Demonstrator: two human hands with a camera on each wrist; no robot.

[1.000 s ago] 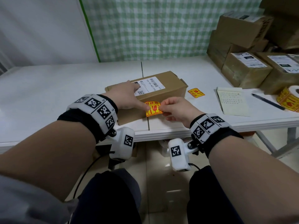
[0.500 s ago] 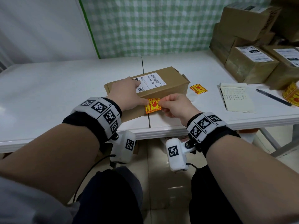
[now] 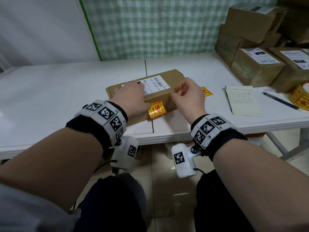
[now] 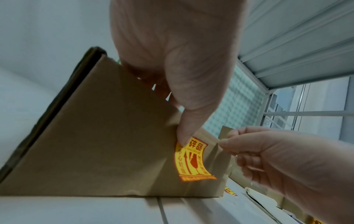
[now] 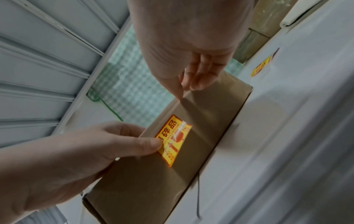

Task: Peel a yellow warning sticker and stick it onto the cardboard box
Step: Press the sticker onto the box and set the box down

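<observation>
A brown cardboard box [image 3: 173, 79] with a white shipping label lies in the middle of the white table [image 3: 50, 91]. A yellow warning sticker [image 3: 157, 109] sits on its near side face; its lower right edge curls off slightly. My left hand [image 3: 132, 97] lies over the box top with fingers flat. Its thumb [image 4: 189, 121] presses the left edge of the sticker [image 4: 193, 162]. My right hand [image 3: 189, 96] is to the right of the sticker [image 5: 174, 136], fingers curled. Its thumb tip touches the box's upper near edge. I see nothing held in it.
A second yellow sticker [image 3: 206, 91] lies on the table right of the box. Farther right are a notepad [image 3: 241, 101], a pen [image 3: 278, 100] and a sticker roll [image 3: 300, 96]. Labelled cardboard boxes [image 3: 255, 67] are stacked at the back right.
My right hand has let go of the sticker and moved up and right to the box's upper edge. The sticker now lies on the near face under my left thumb.
</observation>
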